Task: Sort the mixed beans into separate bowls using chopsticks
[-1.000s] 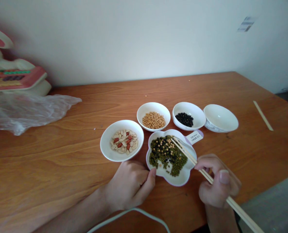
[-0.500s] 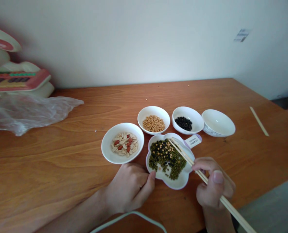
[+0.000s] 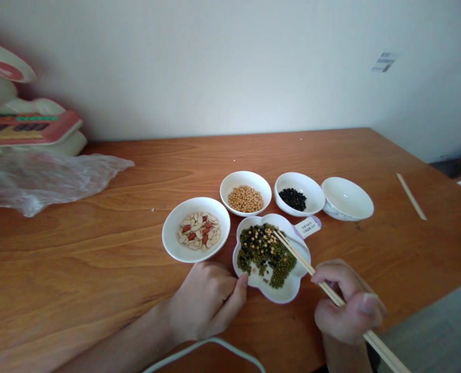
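My right hand [image 3: 350, 303] is closed around a pair of wooden chopsticks [image 3: 296, 254]. Their tips, nearly together, point into the mixed beans [image 3: 267, 254] on a flower-shaped white plate [image 3: 282, 295] with a lilac rim. Green, black and yellow beans lie mixed there; whether the tips pinch one is too small to tell. Curled into a loose fist, my left hand [image 3: 207, 300] rests on the table with its thumb at the plate's left edge. Just beyond that hand is a white bowl of peanuts [image 3: 199, 230]. Yellow soybeans [image 3: 246, 199] and black beans [image 3: 292, 199] sit in two bowls behind the plate.
An empty white bowl [image 3: 349, 199] stands right of the black beans. A single stick [image 3: 411, 197] lies farther right on the wooden table [image 3: 98, 248]. At left are crumpled clear plastic [image 3: 55, 178] and a toy keyboard [image 3: 31, 127]. A pale cable [image 3: 210, 342] curves along the front.
My right hand has shifted slightly right, and the chopstick tips have moved a little right and down, closing together. My left hand stays in place.
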Tool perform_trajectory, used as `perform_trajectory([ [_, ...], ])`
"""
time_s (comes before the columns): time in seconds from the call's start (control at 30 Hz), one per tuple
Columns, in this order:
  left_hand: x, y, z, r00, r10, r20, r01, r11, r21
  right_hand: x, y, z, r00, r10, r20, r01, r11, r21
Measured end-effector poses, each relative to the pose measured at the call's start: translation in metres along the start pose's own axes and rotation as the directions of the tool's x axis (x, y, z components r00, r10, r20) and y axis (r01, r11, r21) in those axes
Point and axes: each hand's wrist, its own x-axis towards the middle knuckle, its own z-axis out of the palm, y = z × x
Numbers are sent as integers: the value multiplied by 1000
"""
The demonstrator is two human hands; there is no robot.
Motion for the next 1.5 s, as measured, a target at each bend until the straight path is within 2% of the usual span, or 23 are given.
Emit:
perform_trajectory([
  [0.17,0,-1,0,1000,6,5,-6,1000,8,-3,2,0,989,139,49,-139,990,-21],
  [0.3,1,0,1,1000,0,15,0,1000,7,-1,6,-3,970,242,27,-244,966,88],
  [0.43,0,-1,1,1000,-1,23,1,1000,1,5,11,-8,955,295,-1,-288,931,226],
  [0.7,1,-1,1,1000,-1,12,1,1000,10,5,4,-7,906,413,87,-421,872,250],
  [0.83,1,-1,0,1000,1,10,-1,1000,1,6,3,-7,906,412,102,-424,872,245],
  [1.13,0,0,-1,1000,13,-1,-13,1000,8,4,6,-4,871,486,73,-490,848,204],
  [1.5,2,2,-3,1000,11,-7,-11,1000,0,5,6,-6,900,432,57,-434,873,225],
])
